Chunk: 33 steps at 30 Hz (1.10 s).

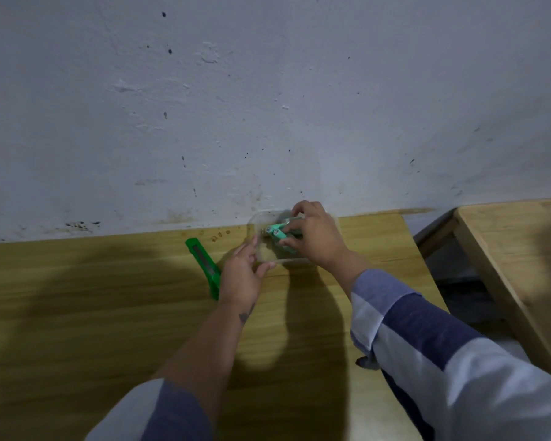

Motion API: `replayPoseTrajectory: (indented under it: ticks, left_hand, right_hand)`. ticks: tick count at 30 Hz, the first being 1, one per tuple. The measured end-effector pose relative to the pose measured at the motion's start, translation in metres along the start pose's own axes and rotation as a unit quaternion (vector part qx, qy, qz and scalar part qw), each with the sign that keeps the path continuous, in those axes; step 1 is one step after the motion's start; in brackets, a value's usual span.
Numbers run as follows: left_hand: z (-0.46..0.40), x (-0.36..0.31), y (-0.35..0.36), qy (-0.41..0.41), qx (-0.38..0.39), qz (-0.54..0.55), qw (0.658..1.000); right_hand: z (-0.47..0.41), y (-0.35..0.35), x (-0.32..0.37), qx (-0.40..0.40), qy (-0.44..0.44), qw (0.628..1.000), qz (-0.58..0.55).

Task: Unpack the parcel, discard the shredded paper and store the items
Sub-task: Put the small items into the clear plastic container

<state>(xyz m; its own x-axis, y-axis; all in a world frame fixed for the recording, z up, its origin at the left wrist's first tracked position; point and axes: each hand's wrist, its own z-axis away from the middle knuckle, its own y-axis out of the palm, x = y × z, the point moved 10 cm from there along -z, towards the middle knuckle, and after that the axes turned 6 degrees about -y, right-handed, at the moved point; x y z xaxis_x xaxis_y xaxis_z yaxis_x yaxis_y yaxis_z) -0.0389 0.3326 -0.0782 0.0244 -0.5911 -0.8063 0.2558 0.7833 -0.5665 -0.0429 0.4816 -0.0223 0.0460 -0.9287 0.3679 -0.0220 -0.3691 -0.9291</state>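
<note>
Steady the clear box (269,253) with your left hand (240,275), grip pinching its rim; lower the tubes (279,233) your right hand (315,237) grips closed, flat inside.

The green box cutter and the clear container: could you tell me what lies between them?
In the head view, only the left hand, gripping the clear container, separates it from the green box cutter.

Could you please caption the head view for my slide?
Right hand places mint-green cylindrical items into clear plastic container steadied by left hand.
</note>
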Motion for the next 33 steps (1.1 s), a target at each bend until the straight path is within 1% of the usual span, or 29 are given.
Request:
replayPoseTrajectory:
  ticks: [1, 5, 9, 10, 13, 14, 16, 18, 20, 23, 29, 33]
  left_hand:
    - [0.000, -0.001, -0.001, 0.003, -0.001, -0.002, 1.000]
    - [-0.001, -0.001, -0.001, 0.000, 0.002, -0.001, 1.000]
    - [-0.001, 0.000, 0.000, -0.001, 0.002, -0.001, 1.000]
    - [-0.001, 0.001, 0.000, -0.002, 0.002, -0.002, 1.000]
    - [-0.001, 0.002, 0.001, -0.006, 0.006, 0.001, 1.000]
    - [-0.001, 0.002, 0.001, -0.008, 0.008, 0.006, 1.000]
    - [-0.002, 0.002, 0.002, -0.010, 0.011, 0.011, 1.000]
    - [-0.002, 0.002, 0.002, -0.011, 0.012, 0.017, 1.000]
    - [-0.001, 0.003, 0.003, -0.011, 0.010, 0.020, 1.000]
    - [0.000, 0.005, 0.004, -0.008, 0.011, 0.016, 1.000]
    - [0.000, 0.003, 0.001, -0.007, -0.003, 0.018, 1.000]
    - [0.001, 0.003, 0.001, -0.010, -0.012, 0.027, 1.000]
  right_hand:
    - [0.001, 0.000, 0.003, 0.001, -0.010, 1.000, 0.023]
    - [0.005, 0.006, 0.008, 0.052, -0.017, 0.998, 0.033]
    - [0.006, 0.007, 0.014, 0.087, -0.034, 0.990, 0.103]
    - [0.006, 0.008, 0.013, 0.094, -0.030, 0.991, 0.092]
    - [0.007, 0.018, 0.010, 0.117, -0.008, 0.993, 0.009]
    - [0.008, 0.018, 0.009, 0.109, -0.005, 0.994, -0.007]
    - [0.010, 0.008, 0.003, 0.045, 0.006, 0.999, -0.018]
    - [0.012, -0.001, -0.005, -0.010, 0.025, 1.000, 0.007]
    - [0.012, 0.001, -0.017, -0.011, 0.065, 0.998, 0.004]
    - [0.008, 0.010, -0.030, -0.008, 0.117, 0.992, -0.045]
    - [0.001, 0.024, -0.039, -0.018, 0.159, 0.984, -0.079]
    - [0.004, 0.021, -0.040, -0.042, 0.155, 0.980, -0.121]
